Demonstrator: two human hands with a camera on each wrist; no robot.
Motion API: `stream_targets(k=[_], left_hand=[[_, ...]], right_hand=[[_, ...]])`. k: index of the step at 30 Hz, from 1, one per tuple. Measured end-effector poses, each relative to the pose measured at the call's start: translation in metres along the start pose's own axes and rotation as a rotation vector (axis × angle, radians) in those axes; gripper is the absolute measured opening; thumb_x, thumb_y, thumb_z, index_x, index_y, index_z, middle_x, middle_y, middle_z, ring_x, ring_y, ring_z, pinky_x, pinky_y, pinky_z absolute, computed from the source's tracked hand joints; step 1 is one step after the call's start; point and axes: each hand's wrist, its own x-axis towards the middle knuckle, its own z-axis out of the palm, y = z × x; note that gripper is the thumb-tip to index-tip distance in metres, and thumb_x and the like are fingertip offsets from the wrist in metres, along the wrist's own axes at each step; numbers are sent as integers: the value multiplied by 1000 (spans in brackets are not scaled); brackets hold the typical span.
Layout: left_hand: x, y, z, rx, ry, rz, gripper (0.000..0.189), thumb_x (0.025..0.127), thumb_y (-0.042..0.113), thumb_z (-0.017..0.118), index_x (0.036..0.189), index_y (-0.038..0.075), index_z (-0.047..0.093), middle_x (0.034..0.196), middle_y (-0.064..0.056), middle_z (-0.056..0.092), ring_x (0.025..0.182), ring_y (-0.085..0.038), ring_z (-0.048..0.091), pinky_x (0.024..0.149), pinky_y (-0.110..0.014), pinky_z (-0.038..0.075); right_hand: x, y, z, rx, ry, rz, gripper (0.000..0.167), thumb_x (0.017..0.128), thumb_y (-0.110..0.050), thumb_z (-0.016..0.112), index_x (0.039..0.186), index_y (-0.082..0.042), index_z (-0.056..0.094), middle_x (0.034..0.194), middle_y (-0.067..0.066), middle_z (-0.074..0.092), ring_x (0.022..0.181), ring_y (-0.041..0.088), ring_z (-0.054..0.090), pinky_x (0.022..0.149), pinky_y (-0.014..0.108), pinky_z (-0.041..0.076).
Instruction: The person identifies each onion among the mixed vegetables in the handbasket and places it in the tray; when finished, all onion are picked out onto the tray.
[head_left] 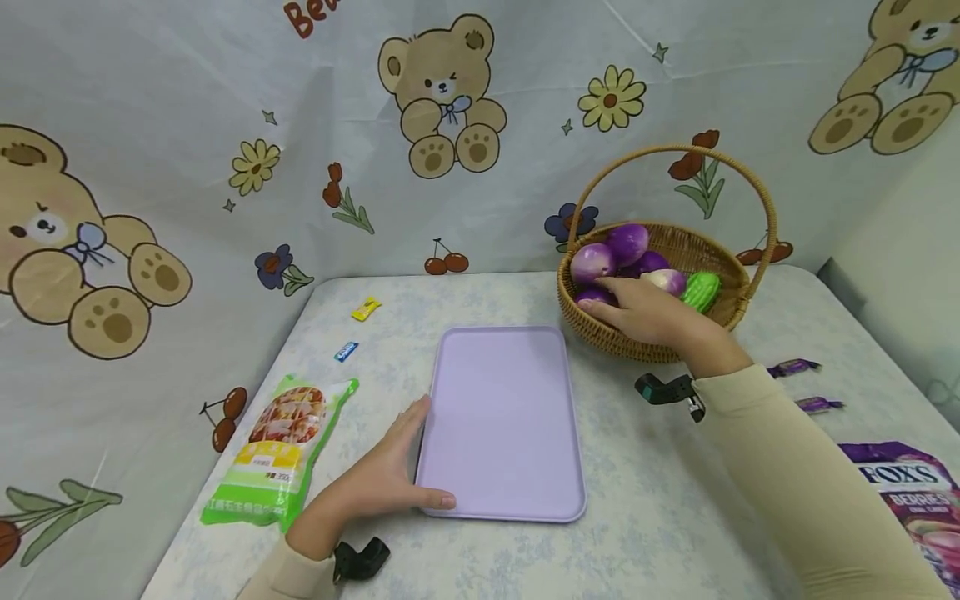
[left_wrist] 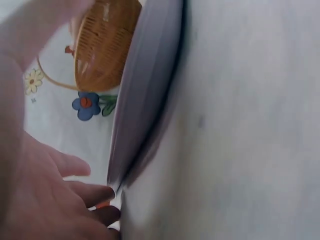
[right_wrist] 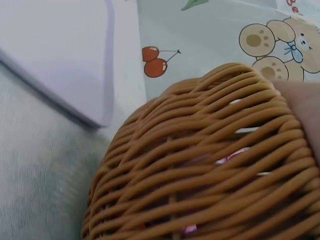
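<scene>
In the head view, a lilac rectangular tray (head_left: pixel 501 421) lies flat on the table. My left hand (head_left: pixel 382 475) touches its left side and near-left corner, fingers straight and thumb spread apart. A wicker basket (head_left: pixel 637 346) with a tall handle stands at the back right. Inside it are several round purple onion-like vegetables (head_left: pixel 628 242) and a bumpy green vegetable (head_left: pixel 702 290). My right hand (head_left: pixel 645 310) reaches over the basket's near rim, its thumb and a finger around a purple vegetable at the left. Its other fingertips are hidden, and the right wrist view shows mostly wicker (right_wrist: pixel 210 165).
Left of the tray lie a green-and-clear food packet (head_left: pixel 281 454), a blue wrapped sweet (head_left: pixel 347 351) and a yellow one (head_left: pixel 366 309). Purple wrapped sweets (head_left: pixel 795 367) and a purple FOX'S bag (head_left: pixel 911 500) are at the right. A bear-print cloth (head_left: pixel 510 225) hangs behind the table.
</scene>
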Motion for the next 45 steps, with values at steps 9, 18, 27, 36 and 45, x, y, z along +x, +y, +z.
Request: stream_targets(k=[9,18,27,36,45], left_hand=[[-1,-6,4,73,22,63,153,63,69,94,170,9,2,175,-11,-1,158,-33,-5,124,-56,8],[-1,-4,4,141,-24,79,156,63,73,92,168,5,-1,174,-12,-5,158,-28,-9,125,-52,6],[0,-5,3,139,-18,75,156,62,72,93,169,6,1,175,-10,-3,159,-26,-6,125,-49,6],[1,-6,4,139,-30,88,156,63,70,94,168,2,1,174,-13,-2,159,-27,-6,126,-47,2],[0,-5,4,132,-30,72,155,63,72,92,169,6,0,175,-11,-3,159,-26,-7,126,-50,5]], right_hand=[[14,7,4,-3,43,38,55,104,-21,69,148,7,51,140,30,58,130,48,55,111,62,40],[10,7,6,54,90,95,50,104,-15,69,149,1,55,142,28,58,132,47,53,111,64,39],[3,-6,-7,110,149,126,57,102,-18,73,151,1,52,135,30,62,126,47,57,108,64,42],[-9,-22,-16,126,231,129,57,100,-20,77,150,-5,56,140,30,58,125,47,56,107,65,44],[-30,-54,-26,156,346,30,55,96,-20,81,146,-8,62,139,25,62,122,46,61,100,62,51]])
